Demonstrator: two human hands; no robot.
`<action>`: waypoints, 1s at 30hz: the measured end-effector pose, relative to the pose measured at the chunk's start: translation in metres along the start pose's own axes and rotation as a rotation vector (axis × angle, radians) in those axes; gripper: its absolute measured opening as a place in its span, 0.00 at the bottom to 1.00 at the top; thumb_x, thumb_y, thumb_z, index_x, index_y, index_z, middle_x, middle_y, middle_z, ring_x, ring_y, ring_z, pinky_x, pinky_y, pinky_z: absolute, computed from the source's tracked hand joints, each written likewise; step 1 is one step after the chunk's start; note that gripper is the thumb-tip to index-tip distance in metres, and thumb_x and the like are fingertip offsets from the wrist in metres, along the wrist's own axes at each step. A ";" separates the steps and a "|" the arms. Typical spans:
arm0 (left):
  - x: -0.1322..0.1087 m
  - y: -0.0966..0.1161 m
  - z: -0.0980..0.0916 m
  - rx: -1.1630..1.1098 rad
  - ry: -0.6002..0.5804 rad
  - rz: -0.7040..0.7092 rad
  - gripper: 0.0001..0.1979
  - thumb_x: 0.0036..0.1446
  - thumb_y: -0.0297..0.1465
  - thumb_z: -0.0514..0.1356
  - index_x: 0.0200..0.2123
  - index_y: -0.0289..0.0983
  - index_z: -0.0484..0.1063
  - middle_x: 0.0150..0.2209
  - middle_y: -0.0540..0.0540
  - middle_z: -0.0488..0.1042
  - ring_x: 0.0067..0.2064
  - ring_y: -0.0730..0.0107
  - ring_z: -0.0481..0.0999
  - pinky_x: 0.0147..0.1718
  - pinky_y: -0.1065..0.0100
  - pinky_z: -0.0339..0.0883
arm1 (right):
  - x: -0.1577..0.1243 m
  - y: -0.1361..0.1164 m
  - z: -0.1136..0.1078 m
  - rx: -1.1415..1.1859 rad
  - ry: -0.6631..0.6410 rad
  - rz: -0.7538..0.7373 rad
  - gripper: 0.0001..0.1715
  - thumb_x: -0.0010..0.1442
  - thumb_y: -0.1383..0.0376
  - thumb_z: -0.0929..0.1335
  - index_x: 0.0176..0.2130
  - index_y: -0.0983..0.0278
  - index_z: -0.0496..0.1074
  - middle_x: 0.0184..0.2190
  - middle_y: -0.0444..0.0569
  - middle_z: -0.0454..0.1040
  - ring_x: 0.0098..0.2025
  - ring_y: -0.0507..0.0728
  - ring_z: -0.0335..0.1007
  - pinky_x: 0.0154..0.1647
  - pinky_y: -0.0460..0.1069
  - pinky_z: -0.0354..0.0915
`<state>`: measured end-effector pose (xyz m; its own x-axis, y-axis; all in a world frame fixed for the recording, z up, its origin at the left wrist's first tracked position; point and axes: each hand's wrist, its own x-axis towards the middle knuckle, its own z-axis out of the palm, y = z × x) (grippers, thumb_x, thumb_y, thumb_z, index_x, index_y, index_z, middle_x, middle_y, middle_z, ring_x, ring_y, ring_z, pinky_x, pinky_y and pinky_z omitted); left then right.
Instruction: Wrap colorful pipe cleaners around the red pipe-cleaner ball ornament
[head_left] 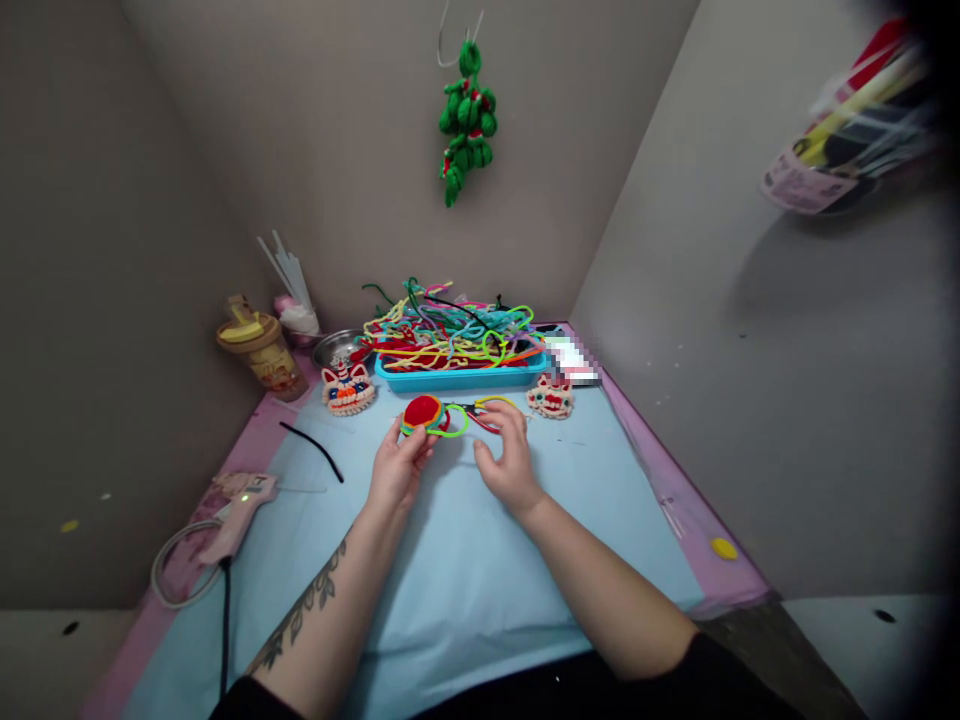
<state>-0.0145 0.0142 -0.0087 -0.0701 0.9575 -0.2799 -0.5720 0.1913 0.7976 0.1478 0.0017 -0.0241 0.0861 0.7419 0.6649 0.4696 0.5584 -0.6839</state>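
- Round piece (422,411) with a red top and coloured rim: raised over the middle of the bench (465,590), in front of the blue tray (461,380) heaped with coloured strands (450,335).
- The left hand (397,470) grips its near edge, thumb and fingers closed on it.
- A bright green strand (466,418) curves from its right side in a loose loop.
- The right hand (512,462) is half spread, thumb well apart from the curled fingers, apparently holding nothing; whether its fingertips touch the tool with red and yellow handles (470,409) behind them, one cannot tell.
- The step in hand seems to be working the green strand around the piece's rim.
- The next move seems to call for a steady left grip and a fine right-hand pinch on that loop, keeping clear of the tool.
- The glue gun (240,515) lies apart at left, a green light showing.
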 end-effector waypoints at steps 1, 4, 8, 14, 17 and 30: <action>-0.001 -0.001 0.000 -0.003 -0.013 0.015 0.26 0.46 0.26 0.68 0.50 0.35 0.68 0.34 0.46 0.78 0.28 0.75 0.77 0.25 0.78 0.69 | -0.002 -0.005 0.002 -0.075 -0.013 -0.097 0.14 0.53 0.69 0.67 0.41 0.58 0.72 0.47 0.51 0.67 0.54 0.62 0.60 0.58 0.62 0.58; -0.006 -0.007 0.003 -0.015 -0.090 0.032 0.26 0.45 0.28 0.69 0.49 0.36 0.68 0.35 0.46 0.78 0.30 0.74 0.77 0.29 0.76 0.70 | -0.007 -0.019 0.012 -0.254 -0.049 -0.219 0.05 0.53 0.65 0.70 0.34 0.57 0.75 0.47 0.51 0.66 0.56 0.64 0.56 0.59 0.62 0.56; -0.012 -0.014 0.011 -0.047 -0.139 0.031 0.25 0.45 0.29 0.69 0.48 0.34 0.70 0.39 0.43 0.78 0.35 0.72 0.78 0.36 0.73 0.70 | -0.009 -0.023 0.025 -0.417 -0.021 -0.272 0.04 0.54 0.62 0.70 0.34 0.57 0.74 0.55 0.51 0.63 0.60 0.66 0.50 0.61 0.62 0.52; -0.011 -0.018 0.013 -0.122 -0.071 -0.009 0.20 0.44 0.28 0.69 0.42 0.33 0.72 0.37 0.44 0.79 0.37 0.69 0.78 0.39 0.71 0.69 | -0.013 -0.020 0.034 -0.469 -0.019 -0.270 0.05 0.54 0.65 0.69 0.35 0.59 0.73 0.59 0.51 0.61 0.63 0.67 0.48 0.61 0.65 0.50; -0.011 -0.020 0.014 -0.161 -0.065 -0.028 0.17 0.45 0.27 0.68 0.41 0.33 0.72 0.36 0.44 0.79 0.38 0.68 0.78 0.40 0.70 0.69 | -0.015 -0.020 0.038 -0.458 -0.027 -0.221 0.04 0.54 0.66 0.69 0.34 0.59 0.73 0.60 0.49 0.61 0.64 0.68 0.47 0.61 0.66 0.49; -0.003 -0.014 0.004 -0.235 -0.013 -0.116 0.10 0.47 0.25 0.66 0.35 0.34 0.72 0.28 0.49 0.77 0.28 0.76 0.76 0.27 0.77 0.68 | -0.012 -0.024 0.029 -0.317 -0.100 -0.387 0.04 0.57 0.68 0.67 0.32 0.60 0.71 0.56 0.49 0.66 0.63 0.63 0.48 0.60 0.61 0.55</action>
<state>-0.0035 0.0097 -0.0169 0.0166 0.9349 -0.3545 -0.7498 0.2463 0.6142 0.1099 -0.0096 -0.0243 -0.2238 0.5437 0.8089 0.6956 0.6704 -0.2582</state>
